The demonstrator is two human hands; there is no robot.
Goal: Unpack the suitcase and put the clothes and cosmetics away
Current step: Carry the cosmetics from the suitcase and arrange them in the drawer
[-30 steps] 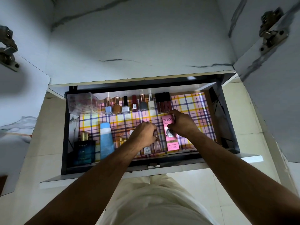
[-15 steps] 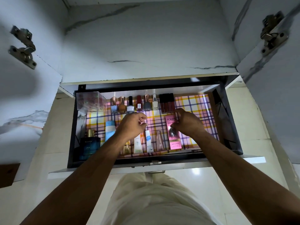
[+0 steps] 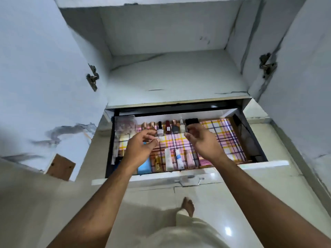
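An open drawer (image 3: 265,163) lined with pink plaid paper holds cosmetics. Several nail polish bottles (image 3: 168,128) and dark lipsticks (image 3: 192,121) stand along its back. White tubes (image 3: 168,159) lie near the front, with a blue bottle (image 3: 144,167) to their left and a pink box (image 3: 204,162) partly under my right wrist. My left hand (image 3: 141,146) hovers above the drawer's left half, thumb and forefinger nearly touching; whether anything is between them is too blurred to tell. My right hand (image 3: 203,141) hovers over the middle, fingers curled apart and holding nothing.
A clear plastic box (image 3: 125,124) stands in the drawer's back left corner. Above the drawer is a bare marble-patterned shelf (image 3: 179,77). Cabinet doors (image 3: 41,77) stand open on both sides, with hinges (image 3: 93,80) jutting inward. My foot (image 3: 188,205) rests on the tiled floor below.
Both hands have lifted off the cosmetics. The right hand has let go of the pink box. The camera has tilted up and pulled back, showing more of the shelf.
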